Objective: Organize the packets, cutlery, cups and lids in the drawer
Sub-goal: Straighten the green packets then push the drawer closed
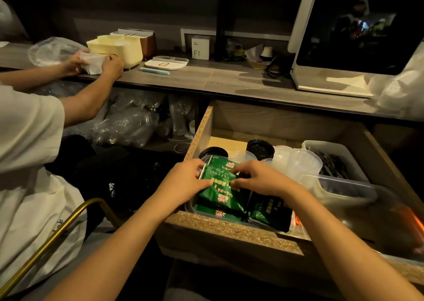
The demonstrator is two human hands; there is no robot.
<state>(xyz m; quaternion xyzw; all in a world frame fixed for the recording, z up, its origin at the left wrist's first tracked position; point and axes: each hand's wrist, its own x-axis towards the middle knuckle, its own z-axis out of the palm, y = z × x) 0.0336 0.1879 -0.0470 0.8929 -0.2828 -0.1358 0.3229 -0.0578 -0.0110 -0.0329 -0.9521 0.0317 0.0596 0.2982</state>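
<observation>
Packet step, I judge: my left hand (pixel 183 181) and right hand (pixel 259 178) both pinch a green packet (pixel 218 183) at the drawer's (pixel 229 228) front-left corner, above other packets (pixel 266 211). Next: seat it flat among them. Cups (pixel 298 163) sit behind.

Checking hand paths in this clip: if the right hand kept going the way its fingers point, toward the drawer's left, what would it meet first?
Probably the left hand. The right hand grips the green packet from the opposite side, fingertips almost facing; depth is unclear.
</observation>
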